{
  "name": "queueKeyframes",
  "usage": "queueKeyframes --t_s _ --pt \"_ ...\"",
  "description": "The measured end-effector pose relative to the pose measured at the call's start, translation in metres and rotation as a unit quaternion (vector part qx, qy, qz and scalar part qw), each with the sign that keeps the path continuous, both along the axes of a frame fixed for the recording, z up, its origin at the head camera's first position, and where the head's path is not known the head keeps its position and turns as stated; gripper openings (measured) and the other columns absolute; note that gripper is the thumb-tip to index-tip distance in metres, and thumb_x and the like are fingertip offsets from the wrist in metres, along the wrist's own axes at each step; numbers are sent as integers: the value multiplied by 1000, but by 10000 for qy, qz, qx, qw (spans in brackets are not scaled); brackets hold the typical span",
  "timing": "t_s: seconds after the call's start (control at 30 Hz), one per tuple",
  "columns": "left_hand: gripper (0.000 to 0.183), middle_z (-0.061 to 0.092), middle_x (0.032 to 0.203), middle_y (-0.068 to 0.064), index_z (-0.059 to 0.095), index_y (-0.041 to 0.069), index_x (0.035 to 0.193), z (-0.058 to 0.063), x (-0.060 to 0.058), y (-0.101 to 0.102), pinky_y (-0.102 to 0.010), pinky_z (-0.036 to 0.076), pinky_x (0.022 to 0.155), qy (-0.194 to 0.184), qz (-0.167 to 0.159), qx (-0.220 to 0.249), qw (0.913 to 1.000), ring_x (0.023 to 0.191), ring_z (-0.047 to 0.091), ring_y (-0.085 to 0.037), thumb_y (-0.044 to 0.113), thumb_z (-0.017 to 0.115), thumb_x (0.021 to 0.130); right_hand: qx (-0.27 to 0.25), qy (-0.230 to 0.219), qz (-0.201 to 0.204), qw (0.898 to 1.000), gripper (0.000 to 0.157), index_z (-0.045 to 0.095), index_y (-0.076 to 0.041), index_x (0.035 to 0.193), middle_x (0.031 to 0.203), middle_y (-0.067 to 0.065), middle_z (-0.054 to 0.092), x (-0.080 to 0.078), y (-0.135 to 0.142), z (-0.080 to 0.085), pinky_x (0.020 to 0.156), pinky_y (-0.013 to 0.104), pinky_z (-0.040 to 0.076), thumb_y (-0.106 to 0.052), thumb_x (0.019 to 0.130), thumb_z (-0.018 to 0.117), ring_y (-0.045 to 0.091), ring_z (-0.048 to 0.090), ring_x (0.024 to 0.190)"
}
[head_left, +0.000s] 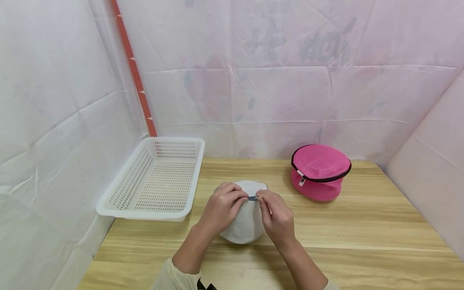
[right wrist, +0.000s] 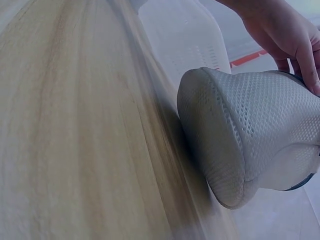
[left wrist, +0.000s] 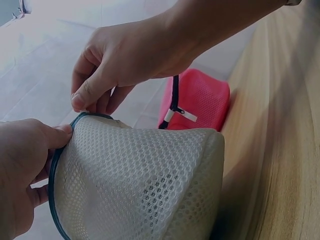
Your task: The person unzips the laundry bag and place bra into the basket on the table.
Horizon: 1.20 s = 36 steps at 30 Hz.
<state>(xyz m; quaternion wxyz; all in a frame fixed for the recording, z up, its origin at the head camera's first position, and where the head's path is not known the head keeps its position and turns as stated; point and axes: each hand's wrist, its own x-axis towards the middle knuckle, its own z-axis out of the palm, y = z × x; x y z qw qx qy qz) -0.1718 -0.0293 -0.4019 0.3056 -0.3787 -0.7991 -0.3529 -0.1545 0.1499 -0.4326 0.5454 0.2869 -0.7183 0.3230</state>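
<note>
Wood-grain counter carries a white perforated basket at back left, a pink mesh bag at back right. White mesh bag sits between, nearer the person. Left hand: thumb and fingers drawn together, pinching its dark trim. Right hand: same tight pinch, just beside.
</note>
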Motion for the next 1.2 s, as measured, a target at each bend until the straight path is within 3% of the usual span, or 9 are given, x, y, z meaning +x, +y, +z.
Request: queueKeyframes --t_s 0.27,0.73,1.2 --pt "4 67 91 2 77 10 89 1 1 -1 -20 50 74 -114 81 -43 9999 86 59 -13 12 75 87 -27 6 -13 10000 24 71 6 93 92 15 71 0 1 1 97 23 51 -15 99 59 30 69 85" --pt "13 67 94 2 78 9 96 -3 3 7 -21 52 76 124 -60 -207 9997 86 61 -12 17 78 85 86 84 239 9996 22 72 4 90 91 16 71 2 -5 0 93 26 53 -13 98 61 31 68 84" --pt "5 67 91 3 77 10 91 -4 3 7 -18 51 74 -63 -49 -107 9999 85 61 -11 11 76 86 57 -15 193 9998 21 71 5 91 93 17 71 1 -3 -2 95 27 52 -12 98 61 31 69 87"
